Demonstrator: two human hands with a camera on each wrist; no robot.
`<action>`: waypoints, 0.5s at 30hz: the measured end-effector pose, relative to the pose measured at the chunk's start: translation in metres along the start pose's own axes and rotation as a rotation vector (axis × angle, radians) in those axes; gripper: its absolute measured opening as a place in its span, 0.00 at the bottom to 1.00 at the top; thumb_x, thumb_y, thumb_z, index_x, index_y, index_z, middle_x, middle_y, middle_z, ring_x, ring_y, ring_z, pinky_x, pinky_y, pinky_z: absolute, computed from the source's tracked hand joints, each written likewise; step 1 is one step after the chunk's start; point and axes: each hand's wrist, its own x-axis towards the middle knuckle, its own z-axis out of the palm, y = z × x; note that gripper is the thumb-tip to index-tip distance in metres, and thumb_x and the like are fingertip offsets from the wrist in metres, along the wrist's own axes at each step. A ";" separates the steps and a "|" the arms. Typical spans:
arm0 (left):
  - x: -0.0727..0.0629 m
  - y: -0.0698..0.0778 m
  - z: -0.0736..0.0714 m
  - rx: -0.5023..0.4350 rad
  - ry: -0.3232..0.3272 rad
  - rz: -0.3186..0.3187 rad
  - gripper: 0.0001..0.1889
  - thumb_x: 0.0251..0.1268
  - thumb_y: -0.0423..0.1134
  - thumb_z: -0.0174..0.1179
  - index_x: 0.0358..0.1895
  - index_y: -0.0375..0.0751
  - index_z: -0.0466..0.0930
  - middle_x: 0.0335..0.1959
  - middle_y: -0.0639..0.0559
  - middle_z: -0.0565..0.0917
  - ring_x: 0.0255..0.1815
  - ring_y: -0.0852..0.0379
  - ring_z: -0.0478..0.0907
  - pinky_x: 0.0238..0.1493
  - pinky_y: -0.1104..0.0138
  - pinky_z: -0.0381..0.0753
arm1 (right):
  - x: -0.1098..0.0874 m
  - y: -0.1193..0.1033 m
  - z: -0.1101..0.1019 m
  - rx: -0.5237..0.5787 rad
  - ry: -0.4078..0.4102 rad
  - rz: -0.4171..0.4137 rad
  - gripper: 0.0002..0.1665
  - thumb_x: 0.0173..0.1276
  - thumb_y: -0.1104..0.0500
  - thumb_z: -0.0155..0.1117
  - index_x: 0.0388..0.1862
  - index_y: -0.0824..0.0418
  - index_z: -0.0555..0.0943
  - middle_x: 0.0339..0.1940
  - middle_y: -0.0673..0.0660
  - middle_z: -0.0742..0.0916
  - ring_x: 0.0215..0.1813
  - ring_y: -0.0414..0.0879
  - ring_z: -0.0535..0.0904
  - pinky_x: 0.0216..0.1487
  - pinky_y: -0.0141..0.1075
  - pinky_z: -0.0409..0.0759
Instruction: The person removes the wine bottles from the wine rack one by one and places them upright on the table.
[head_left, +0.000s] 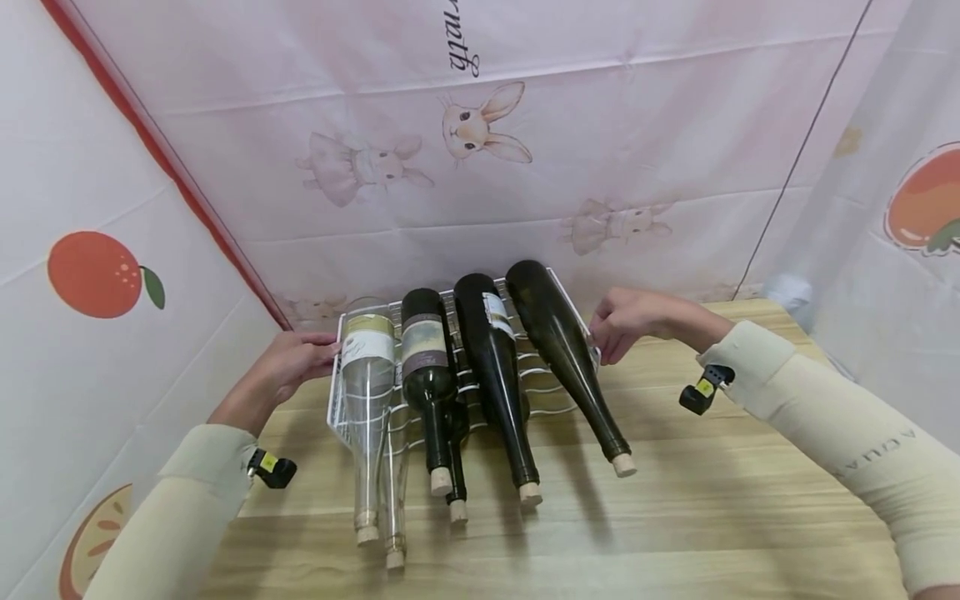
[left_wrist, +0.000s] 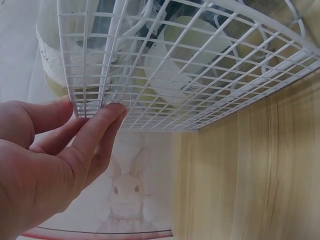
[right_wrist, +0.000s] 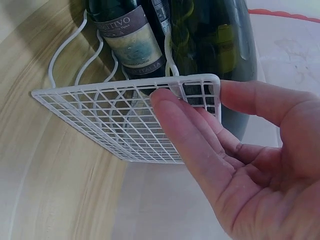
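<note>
Sleeves nearest; wire rack of bottles pinched at both ends

Left hand pinches the rack's left mesh panel between thumb and fingers; next, clear bottles, then dark bottles, lying with corks jutting past the front; right hand pinches the opposite panel likewise; rack is at the far part of the table, by the printed fabric; whether lifted at all, cannot tell.

Handling, estimated: wire stiff, thin under the fingers; load probably heavy; glass smooth, breakable, apt to slide out neck-first if tipped forward; best hold, both side panels, kept level; a lone bottle, round its body, not the cork.
</note>
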 end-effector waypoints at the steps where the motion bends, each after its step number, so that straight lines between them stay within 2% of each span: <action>1: 0.001 0.001 0.001 0.009 0.001 0.000 0.28 0.79 0.31 0.54 0.73 0.17 0.61 0.35 0.65 0.85 0.39 0.68 0.86 0.47 0.73 0.89 | -0.002 0.001 -0.001 0.003 0.001 -0.001 0.12 0.70 0.65 0.58 0.42 0.74 0.83 0.31 0.62 0.91 0.38 0.53 0.91 0.49 0.47 0.92; 9: 0.009 0.010 0.011 -0.011 0.009 -0.022 0.28 0.78 0.32 0.56 0.73 0.18 0.63 0.33 0.65 0.86 0.37 0.67 0.86 0.46 0.72 0.90 | -0.012 0.007 -0.004 0.026 0.015 0.004 0.12 0.70 0.64 0.57 0.42 0.74 0.82 0.32 0.62 0.91 0.40 0.54 0.91 0.50 0.48 0.92; 15: 0.014 0.014 0.016 0.013 0.010 -0.032 0.28 0.78 0.33 0.56 0.74 0.21 0.64 0.34 0.65 0.86 0.38 0.67 0.86 0.46 0.71 0.90 | -0.018 0.011 -0.004 0.038 0.035 0.016 0.12 0.70 0.64 0.58 0.44 0.73 0.81 0.33 0.63 0.91 0.38 0.52 0.91 0.51 0.48 0.91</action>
